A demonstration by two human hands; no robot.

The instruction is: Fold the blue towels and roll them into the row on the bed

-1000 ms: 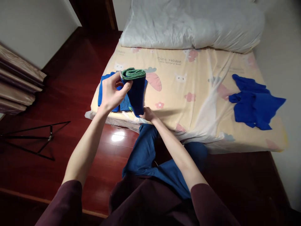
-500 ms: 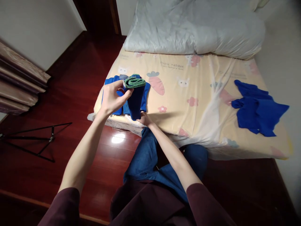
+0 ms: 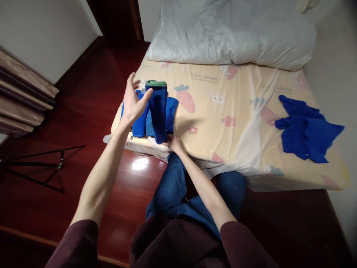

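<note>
Head view: left hand [image 3: 133, 105] just spread grip apart, freeing top of green-edged blue cloth roll [image 3: 158, 113] over folded blue cloths [image 3: 139, 122] on bed [image 3: 208, 128]; right hand [image 3: 173, 143] at near corner, clamp unclear

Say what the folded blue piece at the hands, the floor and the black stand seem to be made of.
Folded blue piece: matte fabric, perhaps towelling; it is folded and has a textured green edge. Floor: glossy wood or wood-look boards; reddish-brown with thin seams and a bright reflection. Black stand: probably coated metal, though plastic is possible; its legs are thin, with a paler joint.
</note>
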